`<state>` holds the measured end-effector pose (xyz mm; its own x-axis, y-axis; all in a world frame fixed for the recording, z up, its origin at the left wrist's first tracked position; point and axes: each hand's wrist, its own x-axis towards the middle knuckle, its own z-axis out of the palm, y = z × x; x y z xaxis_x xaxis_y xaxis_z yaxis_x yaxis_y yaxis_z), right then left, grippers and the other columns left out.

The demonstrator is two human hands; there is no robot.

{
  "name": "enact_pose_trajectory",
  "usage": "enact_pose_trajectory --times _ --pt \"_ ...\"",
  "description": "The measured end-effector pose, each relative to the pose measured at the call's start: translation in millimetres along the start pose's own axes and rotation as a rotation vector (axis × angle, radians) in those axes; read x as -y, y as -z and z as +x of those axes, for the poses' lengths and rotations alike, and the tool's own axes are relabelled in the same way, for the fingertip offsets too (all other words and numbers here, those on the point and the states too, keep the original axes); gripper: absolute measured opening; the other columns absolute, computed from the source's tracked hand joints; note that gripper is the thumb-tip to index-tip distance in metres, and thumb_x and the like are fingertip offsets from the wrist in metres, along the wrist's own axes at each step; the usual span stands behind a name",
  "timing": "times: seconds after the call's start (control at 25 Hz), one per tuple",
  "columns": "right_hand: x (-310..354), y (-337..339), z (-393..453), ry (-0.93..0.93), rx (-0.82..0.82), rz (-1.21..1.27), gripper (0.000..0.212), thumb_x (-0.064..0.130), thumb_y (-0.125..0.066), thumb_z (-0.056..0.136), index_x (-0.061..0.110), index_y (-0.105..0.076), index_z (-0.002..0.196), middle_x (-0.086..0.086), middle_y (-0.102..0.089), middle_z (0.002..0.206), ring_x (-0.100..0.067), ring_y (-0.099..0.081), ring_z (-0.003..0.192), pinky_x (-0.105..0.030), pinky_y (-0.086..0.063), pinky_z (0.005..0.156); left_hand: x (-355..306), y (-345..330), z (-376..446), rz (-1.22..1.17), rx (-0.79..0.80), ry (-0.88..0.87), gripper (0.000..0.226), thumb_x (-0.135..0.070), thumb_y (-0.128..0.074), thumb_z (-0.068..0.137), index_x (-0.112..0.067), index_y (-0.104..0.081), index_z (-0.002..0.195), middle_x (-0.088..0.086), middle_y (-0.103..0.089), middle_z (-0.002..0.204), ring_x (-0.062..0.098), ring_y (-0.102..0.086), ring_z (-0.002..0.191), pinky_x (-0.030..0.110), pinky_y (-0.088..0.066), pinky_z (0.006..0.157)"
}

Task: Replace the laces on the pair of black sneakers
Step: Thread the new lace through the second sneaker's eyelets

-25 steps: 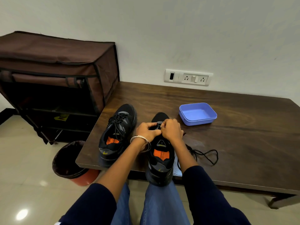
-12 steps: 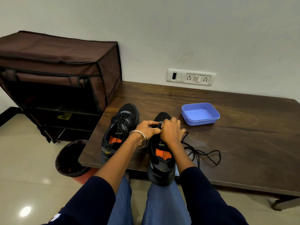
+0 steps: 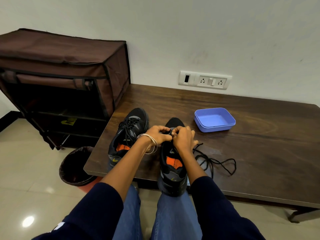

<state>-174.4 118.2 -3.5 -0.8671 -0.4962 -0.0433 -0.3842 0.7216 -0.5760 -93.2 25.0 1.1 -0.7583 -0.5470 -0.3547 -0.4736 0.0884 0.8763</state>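
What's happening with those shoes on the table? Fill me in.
A person sits at the table working on the right sneaker, which hangs partly over the near edge. The left hand and right hand meet over its front, fingers pinching something dark there, likely the lace. A loose black lace trails on the table beside it. The left sneaker is laced. A blue tray sits behind.
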Motion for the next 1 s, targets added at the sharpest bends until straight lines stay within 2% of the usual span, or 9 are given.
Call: enact_pose_trajectory --times 0.08,0.24,0.36,0.44,0.6,0.68,0.8,0.88,1.0 --pt "0 -1 -1 -0.002 -0.015 -0.009 0.015 0.016 -0.055 0.091 0.025 -0.066 0.088 -0.003 -0.051 0.116 -0.026 -0.04 0.119 -0.052 -0.031 0.095 -1 0 1 0.028 0.026 0.002 0.044 -0.02 -0.073 0.08 -0.023 -0.058 0.121 0.001 -0.058 0.115 0.021 -0.061 0.103 0.039 -0.057 0.077" --pt "-1 -4 -2 0.021 -0.052 -0.026 0.018 0.013 -0.053 0.093 0.024 -0.066 0.089 -0.002 -0.052 0.111 -0.025 -0.041 0.117 -0.051 -0.031 0.095 -4 3 11 -0.075 0.039 0.048 0.026 -0.029 -0.055 0.096 -0.014 -0.058 0.117 0.003 -0.059 0.093 0.016 -0.057 0.07 0.036 -0.055 0.063" --pt "-3 -6 -2 0.048 -0.082 -0.012 0.017 0.011 -0.053 0.092 0.023 -0.064 0.086 -0.002 -0.053 0.106 -0.023 -0.041 0.114 -0.05 -0.032 0.093 -6 -2 25 0.238 -0.175 -0.084 0.009 -0.021 -0.055 0.095 -0.019 -0.063 0.092 0.008 -0.064 0.093 0.024 -0.062 0.079 0.038 -0.054 0.072" --pt "-6 -7 0 0.058 -0.087 0.009 0.016 0.011 -0.054 0.092 0.022 -0.065 0.089 -0.002 -0.053 0.107 -0.023 -0.041 0.114 -0.049 -0.032 0.092 -7 -8 32 0.429 -0.237 -0.167 0.014 -0.018 -0.057 0.09 -0.023 -0.06 0.078 0.006 -0.063 0.092 0.027 -0.062 0.09 0.032 -0.047 0.076" --pt "-11 -9 5 0.067 -0.045 0.057 0.014 0.017 -0.061 0.091 0.022 -0.068 0.102 -0.002 -0.054 0.117 -0.023 -0.039 0.122 -0.052 -0.034 0.096 -9 -9 41 0.478 -0.278 -0.168 0.018 -0.012 -0.045 0.093 -0.02 -0.054 0.079 0.012 -0.062 0.104 0.031 -0.057 0.098 0.038 -0.046 0.086" --pt "-13 -9 6 0.053 -0.046 0.064 0.014 0.018 -0.063 0.09 0.022 -0.068 0.103 -0.003 -0.053 0.119 -0.023 -0.039 0.123 -0.053 -0.033 0.098 -11 -4 41 0.271 -0.345 -0.167 0.021 -0.008 -0.04 0.094 -0.018 -0.05 0.078 0.014 -0.066 0.099 0.03 -0.061 0.089 0.039 -0.051 0.081" --pt "-13 -10 5 0.047 -0.061 0.018 0.015 0.017 -0.062 0.091 0.023 -0.067 0.104 -0.003 -0.051 0.12 -0.022 -0.039 0.122 -0.051 -0.032 0.097 -37 6 26 -0.486 -0.408 -0.086 0.027 -0.007 -0.031 0.1 -0.017 -0.044 0.078 0.01 -0.064 0.079 0.023 -0.063 0.059 0.033 -0.052 0.057" --pt "-11 -11 4 0.058 -0.071 -0.031 0.015 0.017 -0.062 0.091 0.022 -0.067 0.104 -0.003 -0.05 0.118 -0.022 -0.04 0.12 -0.049 -0.031 0.095 -64 21 16 -1.071 -0.381 -0.02 0.03 -0.005 -0.028 0.1 -0.016 -0.042 0.076 0.007 -0.052 0.064 0.021 -0.051 0.049 0.039 -0.052 0.059" --pt "-10 -12 2 0.078 -0.078 -0.073 0.013 0.016 -0.061 0.091 0.021 -0.066 0.102 -0.004 -0.05 0.117 -0.023 -0.04 0.118 -0.049 -0.03 0.092 -96 42 4 -1.529 -0.279 -0.076 0.037 -0.004 -0.026 0.1 -0.02 -0.04 0.07 0.001 -0.041 0.054 0.013 -0.028 0.034 0.024 -0.041 0.049"
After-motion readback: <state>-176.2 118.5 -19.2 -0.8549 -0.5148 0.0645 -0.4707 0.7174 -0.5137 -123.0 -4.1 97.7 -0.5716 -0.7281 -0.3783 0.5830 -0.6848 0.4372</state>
